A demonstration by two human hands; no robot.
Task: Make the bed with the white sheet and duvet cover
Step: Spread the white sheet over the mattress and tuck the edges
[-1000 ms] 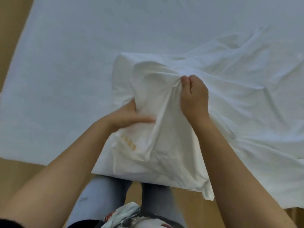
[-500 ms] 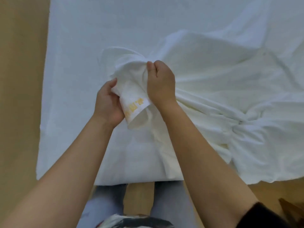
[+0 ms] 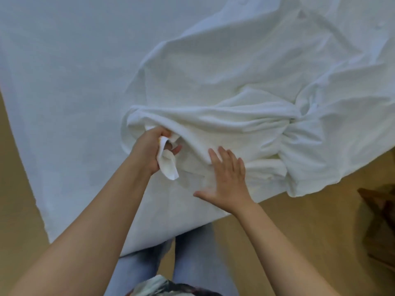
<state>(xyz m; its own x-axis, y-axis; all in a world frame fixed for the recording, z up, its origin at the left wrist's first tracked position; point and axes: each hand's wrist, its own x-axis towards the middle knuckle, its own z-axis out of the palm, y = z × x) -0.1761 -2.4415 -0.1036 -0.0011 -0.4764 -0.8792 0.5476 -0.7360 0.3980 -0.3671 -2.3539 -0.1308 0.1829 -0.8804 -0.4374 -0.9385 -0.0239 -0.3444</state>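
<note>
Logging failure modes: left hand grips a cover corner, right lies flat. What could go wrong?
The duvet cover is twisted right of the hands; pulling with the left hand may tighten it. The right hand only presses, so overhanging fabric could slide off. Dragging may ruck the sheet.

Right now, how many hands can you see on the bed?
2. The left hand grips a bunched corner of the duvet cover; the right hand is spread open over the cover beside it. No others show.
</note>
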